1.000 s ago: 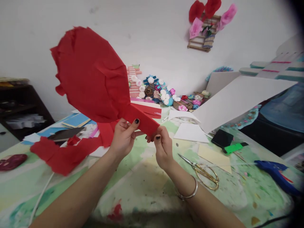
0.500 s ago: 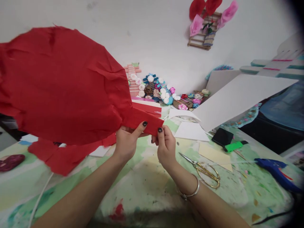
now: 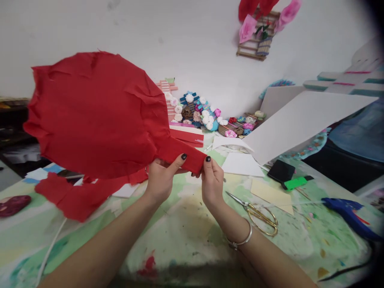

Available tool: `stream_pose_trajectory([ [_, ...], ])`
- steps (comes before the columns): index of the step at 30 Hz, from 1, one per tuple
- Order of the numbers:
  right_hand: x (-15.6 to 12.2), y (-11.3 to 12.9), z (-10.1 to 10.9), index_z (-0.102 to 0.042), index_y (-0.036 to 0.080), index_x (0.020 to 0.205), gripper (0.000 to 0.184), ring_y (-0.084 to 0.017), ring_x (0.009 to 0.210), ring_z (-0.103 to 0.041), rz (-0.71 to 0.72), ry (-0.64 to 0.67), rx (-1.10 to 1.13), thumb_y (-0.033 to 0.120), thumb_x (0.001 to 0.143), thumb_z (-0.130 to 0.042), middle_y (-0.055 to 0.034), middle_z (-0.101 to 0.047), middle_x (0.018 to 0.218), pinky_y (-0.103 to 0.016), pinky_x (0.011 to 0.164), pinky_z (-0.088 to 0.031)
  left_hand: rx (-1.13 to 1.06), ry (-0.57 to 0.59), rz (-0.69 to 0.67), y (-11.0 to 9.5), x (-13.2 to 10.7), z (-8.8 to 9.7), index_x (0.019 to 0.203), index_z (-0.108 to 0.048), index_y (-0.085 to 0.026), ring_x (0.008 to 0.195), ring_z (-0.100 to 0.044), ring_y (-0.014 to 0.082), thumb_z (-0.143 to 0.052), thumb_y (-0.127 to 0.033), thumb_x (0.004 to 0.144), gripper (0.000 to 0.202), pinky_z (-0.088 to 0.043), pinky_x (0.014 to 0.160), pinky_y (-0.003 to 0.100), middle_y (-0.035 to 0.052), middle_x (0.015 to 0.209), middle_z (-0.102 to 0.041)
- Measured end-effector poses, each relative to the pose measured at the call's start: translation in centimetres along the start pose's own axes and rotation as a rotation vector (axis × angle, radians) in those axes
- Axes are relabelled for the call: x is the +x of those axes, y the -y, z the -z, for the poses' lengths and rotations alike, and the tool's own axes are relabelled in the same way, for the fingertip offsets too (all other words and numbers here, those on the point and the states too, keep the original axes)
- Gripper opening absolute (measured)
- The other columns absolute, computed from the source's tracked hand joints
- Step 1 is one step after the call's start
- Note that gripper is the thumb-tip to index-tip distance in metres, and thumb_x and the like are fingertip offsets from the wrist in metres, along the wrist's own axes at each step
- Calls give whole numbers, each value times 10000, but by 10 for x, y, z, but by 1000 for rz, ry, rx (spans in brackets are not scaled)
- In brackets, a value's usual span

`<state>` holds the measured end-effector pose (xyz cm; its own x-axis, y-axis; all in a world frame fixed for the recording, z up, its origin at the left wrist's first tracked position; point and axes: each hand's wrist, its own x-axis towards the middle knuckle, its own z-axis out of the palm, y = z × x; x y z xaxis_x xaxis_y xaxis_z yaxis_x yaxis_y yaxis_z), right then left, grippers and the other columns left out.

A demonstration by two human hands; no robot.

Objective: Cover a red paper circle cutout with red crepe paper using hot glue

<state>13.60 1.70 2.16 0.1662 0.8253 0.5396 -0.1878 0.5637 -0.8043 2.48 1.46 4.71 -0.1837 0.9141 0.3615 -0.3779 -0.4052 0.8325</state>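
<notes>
A large round fan shape covered in red paper (image 3: 99, 116) is held up over the table, its wrinkled edges folded and its flat handle pointing right. My left hand (image 3: 160, 178) grips the handle near the round part, thumb on the front face and fingers behind. At the handle's far end, my right hand (image 3: 212, 178) pinches the corner between thumb and fingers. Beneath the round part lie torn red paper scraps (image 3: 78, 200) on the table. To the right of my right hand rest gold-handled scissors (image 3: 258, 214).
A blue glue gun (image 3: 348, 216) lies at the right. Nearby are a green utility knife (image 3: 297, 183), a black box (image 3: 281, 171) and a yellow card (image 3: 271, 196). White boards (image 3: 303, 124) lean at the back right. Paper-flower crafts (image 3: 207, 116) line the wall; a dark red object (image 3: 15, 206) sits left.
The round red part has shrunk in view and swung to the right and slightly down, showing its left edge. My right hand has shifted slightly right along the handle's end.
</notes>
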Motion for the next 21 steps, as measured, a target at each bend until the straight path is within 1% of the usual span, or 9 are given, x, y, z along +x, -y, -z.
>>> stream_pose_trajectory([
  [2, 0, 1, 1, -481, 196, 669, 388, -112, 544, -449, 41, -62, -123, 430, 967, -397, 37, -470, 569, -246, 531, -343, 48, -12, 1, 0, -4, -1, 838, -679, -123, 809, -711, 245, -793, -356, 658, 316, -616, 749, 396, 83, 891, -743],
  [4, 0, 2, 2, -442, 202, 641, 397, -108, 530, -414, 76, -113, -250, 421, 967, -390, 46, -436, 554, -244, 522, -321, 140, -36, -5, -3, -8, -4, 829, -693, -131, 870, -704, 255, -785, -365, 662, 302, -613, 786, 385, 85, 942, -743],
  [7, 2, 2, 4, -420, 204, 609, 418, -106, 500, -388, 59, -128, -327, 419, 965, -382, 51, -412, 515, -246, 506, -306, 308, -85, -14, -9, -11, -6, 778, -702, -142, 930, -691, 275, -770, -379, 670, 269, -605, 826, 383, 84, 949, -745],
  [10, 4, 0, 5, -442, 200, 592, 437, -112, 504, -417, 7, -86, -269, 430, 959, -386, 39, -449, 508, -246, 511, -325, 368, -100, -18, -9, -10, -5, 759, -705, -144, 928, -691, 270, -762, -392, 683, 265, -604, 829, 371, 74, 943, -746],
  [13, 5, -1, 5, -490, 193, 621, 415, -123, 557, -457, 22, -18, -252, 419, 956, -396, 17, -518, 559, -253, 560, -358, 306, -97, -8, -5, -6, -2, 842, -716, -134, 883, -700, 258, -762, -408, 685, 318, -617, 773, 358, 71, 941, -743],
  [15, 5, -1, 5, -532, 191, 666, 362, -127, 585, -474, 29, 29, -247, 399, 944, -429, 8, -549, 589, -257, 584, -369, 286, -109, -4, -3, -4, 0, 864, -718, -129, 860, -703, 257, -767, -414, 678, 345, -619, 750, 354, 76, 937, -741],
  [18, 4, 1, 2, -596, 192, 816, 194, -130, 604, -500, -33, 113, -100, 380, 860, -575, 8, -580, 647, -252, 567, -378, 318, -128, -41, -5, -1, 1, 814, -719, -128, 897, -696, 263, -779, -396, 660, 314, -598, 799, 346, 85, 939, -739],
  [19, 4, 2, 1, -605, 195, 870, 188, -132, 614, -512, -58, 146, -29, 375, 818, -629, 7, -592, 673, -249, 556, -381, 322, -131, -56, -6, 0, 2, 806, -718, -130, 917, -692, 264, -782, -386, 656, 303, -588, 822, 345, 86, 940, -738],
  [21, 5, 3, -1, -612, 201, 944, 265, -136, 625, -530, -91, 206, 94, 373, 760, -694, -2, -620, 715, -249, 548, -391, 290, -139, -70, -6, 3, 3, 827, -714, -130, 925, -687, 263, -785, -378, 649, 313, -580, 832, 352, 88, 953, -735],
])
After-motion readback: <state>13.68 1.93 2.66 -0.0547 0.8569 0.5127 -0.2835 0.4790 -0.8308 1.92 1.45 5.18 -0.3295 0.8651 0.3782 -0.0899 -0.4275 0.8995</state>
